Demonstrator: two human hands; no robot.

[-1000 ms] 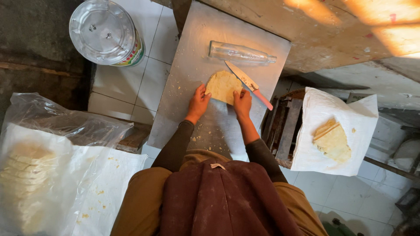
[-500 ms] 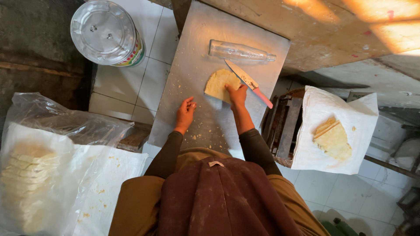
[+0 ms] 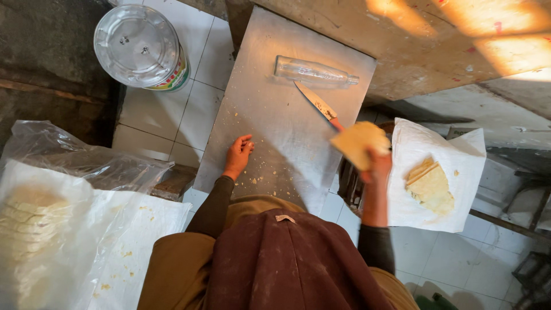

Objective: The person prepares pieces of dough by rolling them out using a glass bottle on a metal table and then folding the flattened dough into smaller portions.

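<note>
My right hand [image 3: 380,167] holds a folded pale dough sheet [image 3: 359,143] in the air, off the right edge of the metal work board [image 3: 287,109]. My left hand [image 3: 237,156] rests flat on the board near its front left side, fingers apart, holding nothing. A knife with a red handle [image 3: 317,105] lies on the board, and a clear glass bottle [image 3: 313,73] lies on its side behind it. To the right, more folded dough pieces [image 3: 429,185] lie on a white sheet [image 3: 453,146].
A round tin with a clear lid [image 3: 139,47] stands on the tiled floor at back left. A stack of dough rounds [image 3: 26,221] sits under clear plastic at the left. Crumbs dot the board. A wooden surface [image 3: 425,40] runs behind.
My right hand picked the dough sheet up off the board and carried it right, folded. My left hand slid back toward me and left, off the dough.
</note>
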